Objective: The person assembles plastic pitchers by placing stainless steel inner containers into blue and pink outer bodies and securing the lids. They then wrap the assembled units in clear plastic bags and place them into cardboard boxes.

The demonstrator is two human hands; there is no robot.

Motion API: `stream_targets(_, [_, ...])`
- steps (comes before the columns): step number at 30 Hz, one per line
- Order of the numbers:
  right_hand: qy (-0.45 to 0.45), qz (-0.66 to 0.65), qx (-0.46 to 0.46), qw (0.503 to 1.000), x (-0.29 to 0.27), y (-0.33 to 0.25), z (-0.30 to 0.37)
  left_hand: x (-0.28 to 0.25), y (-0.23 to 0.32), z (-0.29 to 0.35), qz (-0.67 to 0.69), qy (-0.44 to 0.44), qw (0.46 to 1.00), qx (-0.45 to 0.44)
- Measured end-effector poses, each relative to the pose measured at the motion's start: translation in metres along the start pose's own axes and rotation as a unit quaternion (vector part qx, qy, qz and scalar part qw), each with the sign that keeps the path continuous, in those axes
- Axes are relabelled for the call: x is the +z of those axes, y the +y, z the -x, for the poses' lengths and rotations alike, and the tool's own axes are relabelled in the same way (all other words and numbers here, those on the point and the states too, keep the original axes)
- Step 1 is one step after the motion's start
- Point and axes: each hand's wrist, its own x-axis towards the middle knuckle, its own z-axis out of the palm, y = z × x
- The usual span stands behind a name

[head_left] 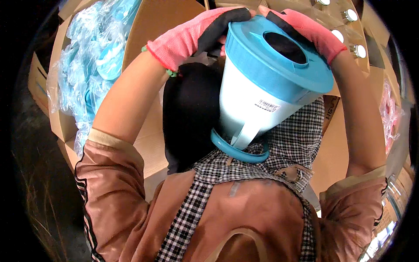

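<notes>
A large white jug point(244, 100) with a wide blue lid point(244, 41) lies tilted against my lap, over a checked apron point(301, 131). The lid has a round dark opening, and a barcode label shows on the white wall. Near my waist are its pale handle and a blue ring point(238, 153). My left hand point(214, 30), in a pink glove with a black palm, holds the lid's far left rim. On the lid's far right side my right hand point(305, 32), gloved alike, grips the rim. Both thumbs nearly meet at the far edge; some fingertips are hidden behind the jug.
At the left stands an open cardboard box point(56, 98) full of blue plastic pieces point(111, 61) in clear bags. Several bottles with pale caps point(350, 15) stand in a divided carton at the far right. Pink bagged items point(388, 109) show at the right edge.
</notes>
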Motion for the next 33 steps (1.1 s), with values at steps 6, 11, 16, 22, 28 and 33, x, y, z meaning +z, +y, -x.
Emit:
stream_targets(6, [0.192, -0.288, -0.229, 0.91, 0.011, 0.043, 0.066, -0.004, -0.008, 0.046, -0.527, 0.109, 0.771, 0.341])
stream_targets(11, [0.314, 0.296, -0.382, 0.817, 0.056, 0.007, 0.117, 0.008, -0.028, 0.045, -0.614, 0.088, 0.668, 0.411])
stream_targets(16, [0.345, 0.327, -0.36, 0.803, 0.068, 0.011, 0.125, 0.017, -0.028, 0.049, -0.672, 0.08, 0.629, 0.382])
stream_targets(22, [0.38, 0.345, -0.345, 0.786, 0.074, 0.011, 0.122, 0.013, -0.035, 0.045, -0.633, 0.076, 0.637, 0.433])
stream_targets(28, [0.404, 0.362, -0.316, 0.779, 0.085, 0.001, 0.121, 0.021, -0.029, 0.045, -0.68, 0.067, 0.623, 0.38])
stream_targets(33, [0.407, 0.378, -0.313, 0.77, 0.091, -0.004, 0.121, 0.021, -0.039, 0.045, -0.654, 0.093, 0.621, 0.422])
